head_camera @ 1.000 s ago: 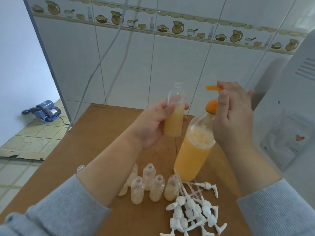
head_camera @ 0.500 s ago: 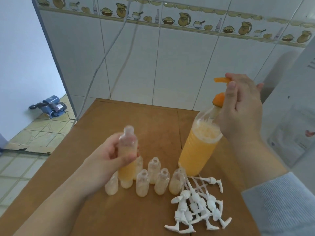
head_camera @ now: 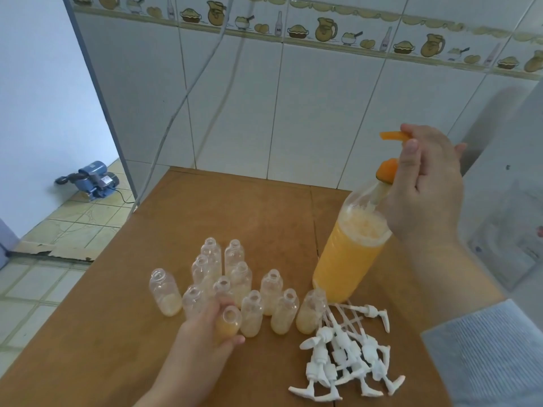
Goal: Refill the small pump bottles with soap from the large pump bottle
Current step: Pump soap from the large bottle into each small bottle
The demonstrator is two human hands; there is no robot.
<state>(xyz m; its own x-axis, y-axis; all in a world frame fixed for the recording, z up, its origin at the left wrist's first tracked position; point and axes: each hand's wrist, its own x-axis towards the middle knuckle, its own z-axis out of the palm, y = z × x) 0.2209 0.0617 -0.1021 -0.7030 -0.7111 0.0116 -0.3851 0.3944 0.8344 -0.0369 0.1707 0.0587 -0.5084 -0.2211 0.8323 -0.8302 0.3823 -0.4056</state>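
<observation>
Tiled wall backing brown table (head_camera: 241, 207). Left hand (head_camera: 205, 333) gripping filled small bottle (head_camera: 228, 321), lower centre; setting upright beside cluster advised. Right hand (head_camera: 423, 183) clasping large pump bottle (head_camera: 349, 254), right of centre.

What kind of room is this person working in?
Probably a home kitchen or utility corner: the wall tiles carry a border of jugs and pies, a wooden table stands against them, and a small blue water pump sits on the floor.
</observation>
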